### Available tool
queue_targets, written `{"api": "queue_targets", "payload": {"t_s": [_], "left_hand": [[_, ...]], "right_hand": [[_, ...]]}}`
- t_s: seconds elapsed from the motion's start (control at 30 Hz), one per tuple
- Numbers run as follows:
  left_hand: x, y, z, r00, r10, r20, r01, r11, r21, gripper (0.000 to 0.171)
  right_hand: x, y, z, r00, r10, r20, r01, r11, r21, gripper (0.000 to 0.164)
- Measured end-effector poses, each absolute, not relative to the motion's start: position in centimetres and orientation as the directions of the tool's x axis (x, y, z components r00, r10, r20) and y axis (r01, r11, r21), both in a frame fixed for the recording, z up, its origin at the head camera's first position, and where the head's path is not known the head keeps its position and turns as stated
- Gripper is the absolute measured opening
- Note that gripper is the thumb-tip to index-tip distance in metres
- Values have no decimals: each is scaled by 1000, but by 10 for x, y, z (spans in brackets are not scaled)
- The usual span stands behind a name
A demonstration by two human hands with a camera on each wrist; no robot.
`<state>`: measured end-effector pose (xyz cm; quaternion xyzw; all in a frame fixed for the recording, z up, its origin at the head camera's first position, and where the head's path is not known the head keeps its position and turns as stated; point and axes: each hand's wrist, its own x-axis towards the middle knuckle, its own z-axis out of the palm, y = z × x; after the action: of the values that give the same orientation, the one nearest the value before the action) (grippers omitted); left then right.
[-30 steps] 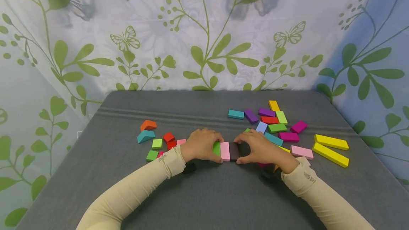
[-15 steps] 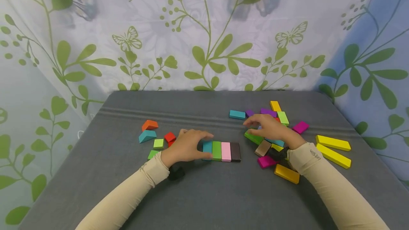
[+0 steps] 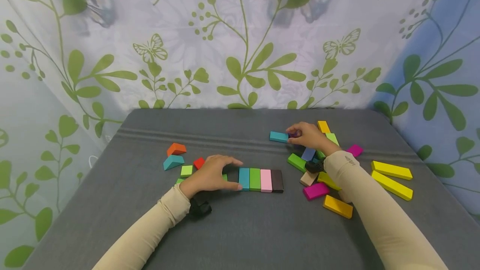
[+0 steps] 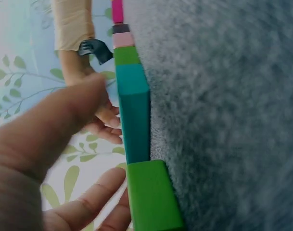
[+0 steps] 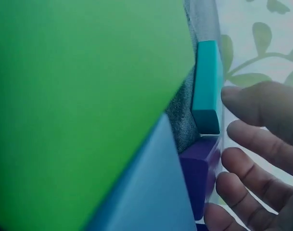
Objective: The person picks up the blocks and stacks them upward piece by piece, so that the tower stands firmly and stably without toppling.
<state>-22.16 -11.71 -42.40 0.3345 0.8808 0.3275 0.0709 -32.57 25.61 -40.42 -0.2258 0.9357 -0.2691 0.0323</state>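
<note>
My left hand (image 3: 211, 174) hovers with thumb and fingers spread just left of a row of touching blocks. That row runs teal block (image 3: 244, 179), green block (image 3: 255, 179), pink block (image 3: 266, 180), dark brown block (image 3: 277, 181). Another green block (image 4: 153, 195) shows close to the left fingers in the left wrist view. At the back right, my right hand (image 3: 309, 134) reaches over a purple block (image 5: 199, 173), mostly hidden in the head view. Its fingers are parted beside that block and a second teal block (image 5: 206, 86), gripping neither.
Loose blocks lie around the right forearm: a magenta block (image 3: 316, 191), an orange-yellow block (image 3: 338, 206) and several others. Two long yellow blocks (image 3: 391, 170) are farther right. On the left are an orange block (image 3: 176, 149), a teal wedge (image 3: 173, 162) and small blocks.
My right hand has left the dark brown end of the row and moved right and back to the purple block. The left hand has drawn slightly left, uncovering the row's teal block.
</note>
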Motion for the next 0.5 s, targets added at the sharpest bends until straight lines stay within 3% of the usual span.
{"api": "queue_targets", "payload": {"t_s": [0.3, 0.5], "left_hand": [[-227, -123, -434, -760, 638, 120, 570, 567, 595, 56], [-228, -124, -436, -759, 639, 129, 575, 563, 594, 56]], "right_hand": [[-339, 250, -406, -908, -418, -18, -354, 791, -499, 27], [-336, 236, -399, -881, -473, -32, -399, 776, -488, 22]]}}
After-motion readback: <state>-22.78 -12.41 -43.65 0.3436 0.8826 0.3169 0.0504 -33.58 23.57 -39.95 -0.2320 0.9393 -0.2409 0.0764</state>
